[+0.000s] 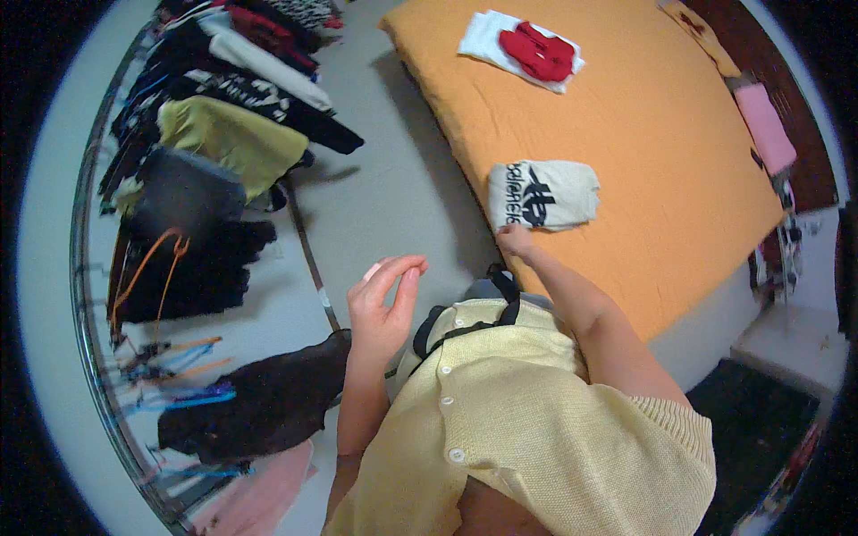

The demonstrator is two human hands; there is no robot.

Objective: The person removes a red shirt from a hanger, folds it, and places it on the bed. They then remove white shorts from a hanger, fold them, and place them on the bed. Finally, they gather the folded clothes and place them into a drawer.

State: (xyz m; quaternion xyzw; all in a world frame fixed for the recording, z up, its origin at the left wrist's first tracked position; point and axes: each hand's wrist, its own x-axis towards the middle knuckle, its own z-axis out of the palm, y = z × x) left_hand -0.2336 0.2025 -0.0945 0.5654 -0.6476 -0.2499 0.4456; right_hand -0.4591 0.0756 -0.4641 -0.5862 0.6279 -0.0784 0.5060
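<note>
On the bed with a fitted orange sheet point(643, 167) lies a folded off-white garment point(570, 194) bearing a dark print and writing. My right hand point(516, 240) is at its near left corner, fingers curled; whether they pinch the cloth is unclear. My left hand point(385, 305) is raised over the floor beside the bed, loosely curled, thumb close to the fingertips, with nothing in it. Farther up the bed, a bunched red garment point(539, 52) rests on a folded white cloth point(479, 37).
A metal clothes rail point(84, 221) runs along the left with hanging clothes, including a yellow-green garment point(231, 137) and a dark garment point(261, 402). Bare hangers point(194, 362) hang there too. A pink cushion-like item point(765, 127) lies at the bed's right edge.
</note>
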